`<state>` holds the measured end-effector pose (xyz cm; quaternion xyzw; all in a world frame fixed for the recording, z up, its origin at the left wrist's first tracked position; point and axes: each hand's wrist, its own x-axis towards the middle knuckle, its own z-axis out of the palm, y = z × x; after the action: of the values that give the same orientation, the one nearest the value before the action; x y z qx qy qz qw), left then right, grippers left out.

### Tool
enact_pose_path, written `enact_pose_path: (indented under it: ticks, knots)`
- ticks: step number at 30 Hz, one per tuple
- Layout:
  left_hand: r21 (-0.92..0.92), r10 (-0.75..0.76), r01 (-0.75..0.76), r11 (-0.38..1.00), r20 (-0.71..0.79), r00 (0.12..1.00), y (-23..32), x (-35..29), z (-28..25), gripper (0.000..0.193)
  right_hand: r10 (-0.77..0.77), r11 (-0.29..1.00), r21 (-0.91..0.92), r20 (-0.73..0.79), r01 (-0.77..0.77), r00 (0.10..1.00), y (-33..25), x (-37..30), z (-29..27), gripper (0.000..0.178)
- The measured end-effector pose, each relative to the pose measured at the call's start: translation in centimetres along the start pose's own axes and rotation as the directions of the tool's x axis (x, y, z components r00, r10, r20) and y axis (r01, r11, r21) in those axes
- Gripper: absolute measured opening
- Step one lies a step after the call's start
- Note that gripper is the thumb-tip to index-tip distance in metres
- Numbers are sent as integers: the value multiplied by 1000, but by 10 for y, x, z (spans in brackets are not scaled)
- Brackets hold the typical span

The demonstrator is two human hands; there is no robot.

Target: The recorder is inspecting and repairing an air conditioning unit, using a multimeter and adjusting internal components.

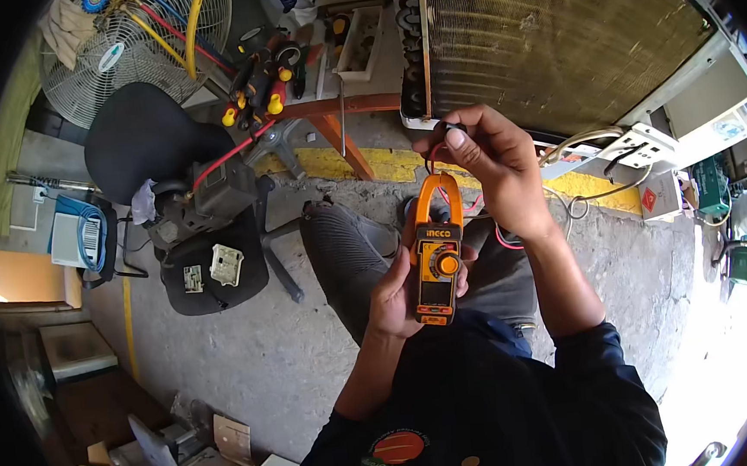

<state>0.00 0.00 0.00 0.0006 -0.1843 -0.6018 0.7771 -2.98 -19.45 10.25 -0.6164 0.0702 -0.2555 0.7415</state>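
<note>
An orange and black clamp meter [434,289] lies upright in my left hand [390,299], whose fingers wrap its lower body from the side and behind. The meter's dial and dark screen face up. Just beyond its jaw, my right hand [507,167] pinches a red wire [435,152] between thumb and fingers. A small dark piece shows at the fingertips, too small to name. The red wire runs down at the closed orange jaw [428,201]; whether it passes through is hard to make out. More red and pale wire loops under my right wrist.
A large finned coil [550,39] stands ahead on the right. A black chair [217,283] with small pale housings sits left, near a tool pouch [263,85] with coloured handles. A fan [127,55] is far left. Pale cables [575,206] trail right beside a cardboard box [661,195].
</note>
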Motion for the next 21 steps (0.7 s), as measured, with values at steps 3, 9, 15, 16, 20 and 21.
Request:
enact_pose_path:
  ticks: [3, 9, 15, 16, 20, 21]
  knots:
    - [147, 95, -65, 987, -209, 973, -3, 2, 7, 62, -45, 998, 41, -9, 45, 999, 2, -9, 4, 18]
    - [415, 149, 7, 910, -343, 927, 3, -2, -6, 61, -162, 903, -351, 255, 247, 953, -14, -42, 15, 10]
    - [-46, 119, -181, 982, -591, 798, 5, 7, 19, 64, -304, 730, -358, 593, 583, 745, -18, -74, 21, 23]
    - [63, 145, -132, 989, -496, 856, 8, 7, 13, 65, -327, 714, -394, 542, 578, 774, -21, -77, 14, 23]
    - [393, 126, -46, 918, -180, 975, 16, 9, -9, 68, -351, 746, -520, 224, 416, 909, -15, -81, -9, 25]
    - [379, 110, -30, 925, -192, 975, 16, 12, -7, 69, -293, 814, -507, 64, 284, 954, -3, -72, -14, 27]
